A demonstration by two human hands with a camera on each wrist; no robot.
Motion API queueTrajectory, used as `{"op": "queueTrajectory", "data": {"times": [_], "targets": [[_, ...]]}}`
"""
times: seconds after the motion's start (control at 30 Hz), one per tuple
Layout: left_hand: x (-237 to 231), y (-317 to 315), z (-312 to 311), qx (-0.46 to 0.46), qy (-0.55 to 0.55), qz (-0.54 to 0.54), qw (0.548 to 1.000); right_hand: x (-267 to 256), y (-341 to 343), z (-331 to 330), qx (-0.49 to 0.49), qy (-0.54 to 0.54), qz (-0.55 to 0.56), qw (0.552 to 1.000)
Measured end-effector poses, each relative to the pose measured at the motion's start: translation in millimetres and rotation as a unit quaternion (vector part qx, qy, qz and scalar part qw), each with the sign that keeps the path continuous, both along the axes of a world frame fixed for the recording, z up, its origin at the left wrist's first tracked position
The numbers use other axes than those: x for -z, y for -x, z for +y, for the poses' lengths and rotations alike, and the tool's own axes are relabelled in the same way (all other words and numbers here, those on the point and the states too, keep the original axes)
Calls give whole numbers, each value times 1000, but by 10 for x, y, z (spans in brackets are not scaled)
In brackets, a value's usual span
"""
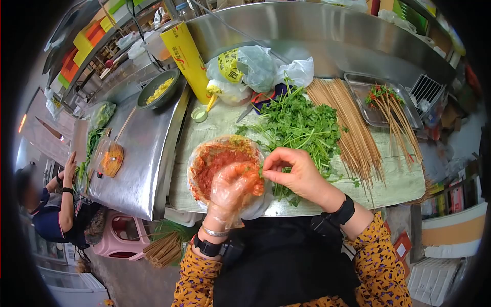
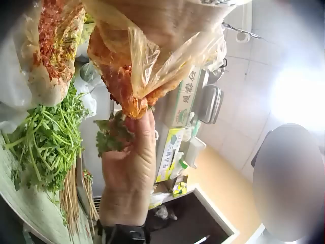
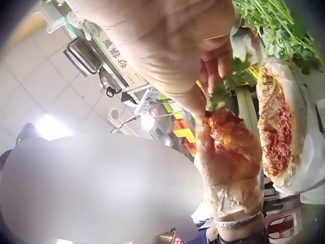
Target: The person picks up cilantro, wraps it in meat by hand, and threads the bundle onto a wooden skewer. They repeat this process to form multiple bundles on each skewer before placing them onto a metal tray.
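Observation:
My left hand point(image 1: 232, 192), in a clear plastic glove smeared with red-orange paste, is raised over a plastic-lined bowl point(image 1: 191, 179). Red minced paste point(image 1: 217, 157) coats the inside of that bowl. Curled gloved fingers meet the tips of my bare right hand point(image 1: 299, 173). Between the two hands is a small cilantro sprig point(image 2: 112, 136), its leaves hanging by the right palm in the left wrist view. Thumb and fingers of the right hand pinch it, while the gloved fingertips hold its other end. A large pile of cilantro point(image 1: 307, 123) lies just beyond the right hand.
Long wooden skewers point(image 1: 353, 133) lie right of the cilantro, near a metal tray point(image 1: 365, 110) with filled skewers. Behind stand plastic bags point(image 1: 245, 66), scissors point(image 1: 245, 112) and a yellow box point(image 1: 186, 61). At left, another person point(image 1: 61, 204) works by a steel counter point(image 1: 138, 163).

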State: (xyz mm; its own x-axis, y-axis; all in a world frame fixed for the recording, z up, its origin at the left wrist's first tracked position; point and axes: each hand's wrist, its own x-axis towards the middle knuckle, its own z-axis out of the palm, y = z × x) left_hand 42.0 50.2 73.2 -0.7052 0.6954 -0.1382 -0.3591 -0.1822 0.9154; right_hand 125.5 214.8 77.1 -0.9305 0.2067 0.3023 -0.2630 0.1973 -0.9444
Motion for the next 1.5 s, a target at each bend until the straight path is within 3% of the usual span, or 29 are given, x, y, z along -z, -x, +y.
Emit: {"op": "queueTrajectory", "data": {"times": [0.07, 0.13, 0.27, 0.3, 0.37, 0.4, 0.43, 0.5, 0.57, 0.6, 0.67, 0.77, 0.83, 0.9, 0.97, 1.03, 1.07, 1.13, 1.23, 1.37, 1.43, 1.5], "targets": [[19, 13, -7, -15, -24, 63, 998, -96, 5, 11, -18, -17, -5, 1000], [8, 24, -36, -13, -27, 54, 998, -192, 18, 63, -44, -111, -12, 993], [84, 22, -61, -47, -40, 46, 997, -78, 22, 88, -77, -179, -19, 981], [84, 12, -55, -51, -40, 45, 997, -34, 34, 85, -46, -186, -1, 981], [89, -20, -49, -38, -109, -63, 991, 12, 29, 30, -20, -193, 19, 981], [139, -19, -57, -42, -110, -62, 991, 1, 7, -18, -33, -36, -39, 998], [223, -6, -60, -47, -107, -61, 991, 1, -14, -58, -43, 122, -97, 987], [261, -5, -63, -53, -104, -60, 991, 96, -13, -80, -55, 158, -72, 983], [234, -22, -67, -71, -116, -90, 987, 89, -40, -74, 5, 26, 4, 1000], [238, -16, -80, -73, -116, -90, 986, 62, -64, -51, 3, 25, 4, 1000], [244, 5, -118, -80, -104, -60, 990, -45, -130, -6, 132, -190, 49, 972], [261, -4, -121, -69, -99, -5, 993, -194, -176, -57, 77, -182, -9, 980], [255, -25, -125, -42, -118, -30, 992, -171, -134, -80, 68, -201, 2, 977], [231, -53, -114, -17, -138, -53, 989, -17, -48, -39, 56, -274, 106, 954], [199, -91, -116, -21, -132, -88, 987, 3, -54, -74, 56, -238, 72, 967], [238, -75, -121, -24, -134, -89, 987, 18, -62, -135, 49, -64, -21, 997], [256, -64, -119, -23, -138, -91, 986, 47, -69, -158, 48, -63, -21, 997], [266, -59, -102, -33, -132, -89, 987, 100, -72, -176, -9, 235, -38, 971], [313, -55, -97, -39, -119, -80, 989, 57, -78, -168, -37, 180, -3, 983], [383, -91, -66, -28, -106, -47, 993, 107, -76, -126, -34, 187, -41, 981], [476, -74, -74, -8, -138, -24, 990, 180, -85, -140, -24, 267, -53, 962], [431, -115, -117, -7, -62, 18, 998, 257, -111, -121, -46, 250, -57, 966]]}}
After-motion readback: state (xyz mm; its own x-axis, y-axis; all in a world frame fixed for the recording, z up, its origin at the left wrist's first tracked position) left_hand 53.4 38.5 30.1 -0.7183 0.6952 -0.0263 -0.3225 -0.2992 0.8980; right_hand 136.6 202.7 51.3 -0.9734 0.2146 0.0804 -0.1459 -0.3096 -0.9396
